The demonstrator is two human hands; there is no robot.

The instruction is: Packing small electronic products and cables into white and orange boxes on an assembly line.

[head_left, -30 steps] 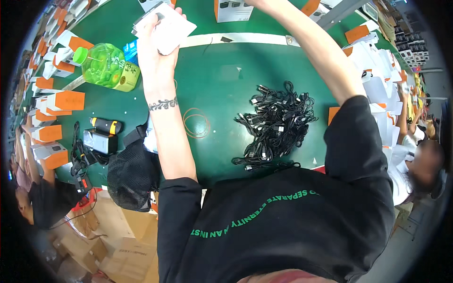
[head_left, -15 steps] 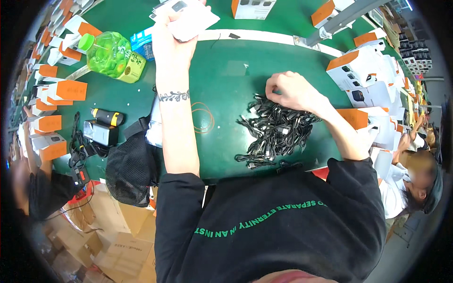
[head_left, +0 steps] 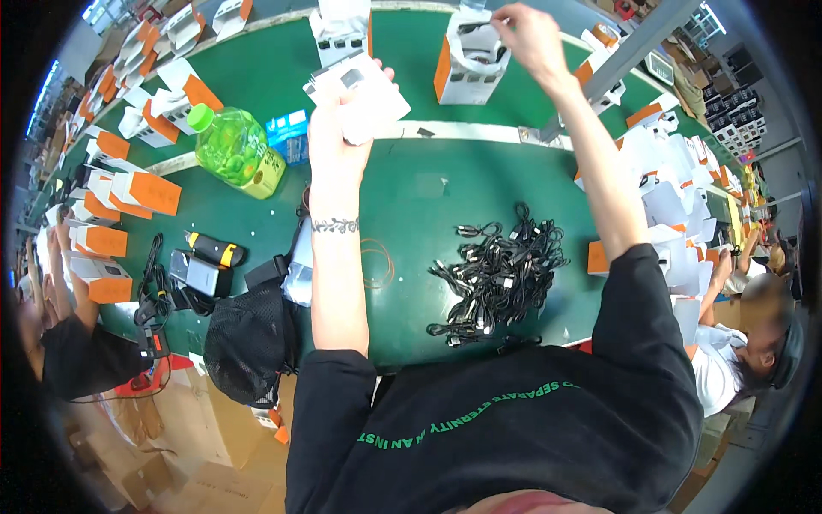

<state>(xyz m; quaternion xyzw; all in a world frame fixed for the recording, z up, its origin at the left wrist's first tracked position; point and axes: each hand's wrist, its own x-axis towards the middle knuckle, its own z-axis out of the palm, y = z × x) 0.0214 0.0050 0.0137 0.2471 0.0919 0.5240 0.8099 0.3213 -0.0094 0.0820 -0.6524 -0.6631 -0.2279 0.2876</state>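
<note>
A long green-topped workbench runs across in front of me, with a pale strip along its far side. I take the heap of coiled black cables on it as my mark.

Nearest me, left of the heap, a black mesh bag hangs over the bench's near edge. Just beyond the bag lie a small grey box-shaped device and a black cylinder with yellow bands. A thin loop of orange wire lies flat between the heap and my left forearm.

Farther out and left of the heap, my left hand is raised and closed around a flat white rectangular carton. Its long axis slants from lower right to upper left, and one short end points away from me toward the far side. A green plastic bottle with a yellow label lies tilted to the left of that hand.

Beyond the heap and to its right, my right hand is lifted high, fingers curled; I cannot tell whether it holds anything. It is just beside an upright white-and-orange box. More white-and-orange boxes line the bench far to the left.
</note>
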